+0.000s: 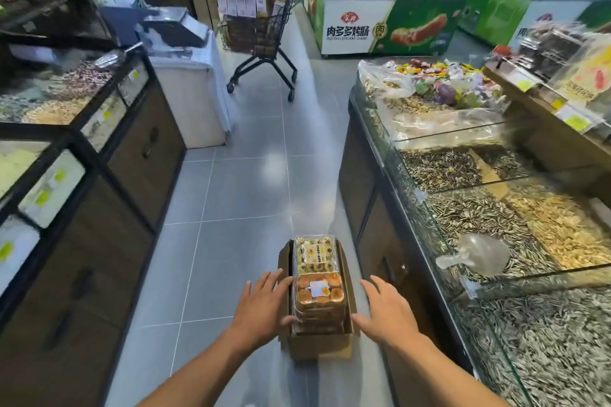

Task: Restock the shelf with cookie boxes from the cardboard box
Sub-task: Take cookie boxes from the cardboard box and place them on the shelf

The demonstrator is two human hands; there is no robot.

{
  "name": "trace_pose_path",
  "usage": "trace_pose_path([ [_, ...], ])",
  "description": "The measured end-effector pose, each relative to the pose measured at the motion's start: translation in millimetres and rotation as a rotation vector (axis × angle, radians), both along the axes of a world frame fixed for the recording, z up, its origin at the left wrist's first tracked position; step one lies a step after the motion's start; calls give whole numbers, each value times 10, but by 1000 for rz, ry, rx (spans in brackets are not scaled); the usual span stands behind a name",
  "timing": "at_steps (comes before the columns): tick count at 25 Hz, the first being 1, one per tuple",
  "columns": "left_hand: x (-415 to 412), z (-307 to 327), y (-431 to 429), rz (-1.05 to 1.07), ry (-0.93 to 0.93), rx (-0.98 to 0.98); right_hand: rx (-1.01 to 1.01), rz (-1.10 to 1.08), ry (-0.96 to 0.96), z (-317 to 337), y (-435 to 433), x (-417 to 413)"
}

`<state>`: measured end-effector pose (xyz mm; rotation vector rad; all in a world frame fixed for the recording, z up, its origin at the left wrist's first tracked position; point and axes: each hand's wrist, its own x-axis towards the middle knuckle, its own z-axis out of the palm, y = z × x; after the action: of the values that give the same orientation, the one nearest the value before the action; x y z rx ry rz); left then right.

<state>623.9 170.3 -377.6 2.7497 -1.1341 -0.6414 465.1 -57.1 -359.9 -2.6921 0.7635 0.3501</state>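
I see the cardboard box [317, 345] low in the aisle, open at the top, with clear cookie boxes [318, 294] stacked inside. Their labels are too small for me to read. The left hand [264, 304] lies against the box's left side and the right hand [388, 311] is at its right side, each grip wide with fingers straight and spread. I cannot tell whether the box rests on the floor [231, 195]. Ahead, a freezer [357, 43] reads "肉多多烤肠" and "ROU DUO DUO KAO CHANG".
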Motion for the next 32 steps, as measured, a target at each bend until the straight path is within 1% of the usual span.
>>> trace_pose_path([
  [7, 1150, -617, -470, -51, 127, 48, 85, -138, 100, -529, -293, 896],
  [12, 1731, -1115, -877, -95, 244, 89, 194, -275, 133, -917, -546, 1346],
  [14, 1879, -1394, -1033, -79, 296, 104, 236, -307, 173, -1178, -697, 1464],
  [19, 2074, -2238, -1294, 18, 443, 91, 361, -371, 259, -2105, -1062, 1647],
  [21, 2114, -2724, -1372, 108, 520, 77, 429, -412, 271, -2600, -1196, 1721],
  [26, 2089, -3814, -1631, 406, 689, 47, 595, -607, 282, -3924, -1463, 1899],
  [30, 2044, -4618, -1847, 726, 918, 18, 743, -747, 287, -4879, -1495, 1988],
  [32, 1998, -4904, -1857, 858, 1049, -19, 789, -791, 292, -5180, -1458, 1978],
])
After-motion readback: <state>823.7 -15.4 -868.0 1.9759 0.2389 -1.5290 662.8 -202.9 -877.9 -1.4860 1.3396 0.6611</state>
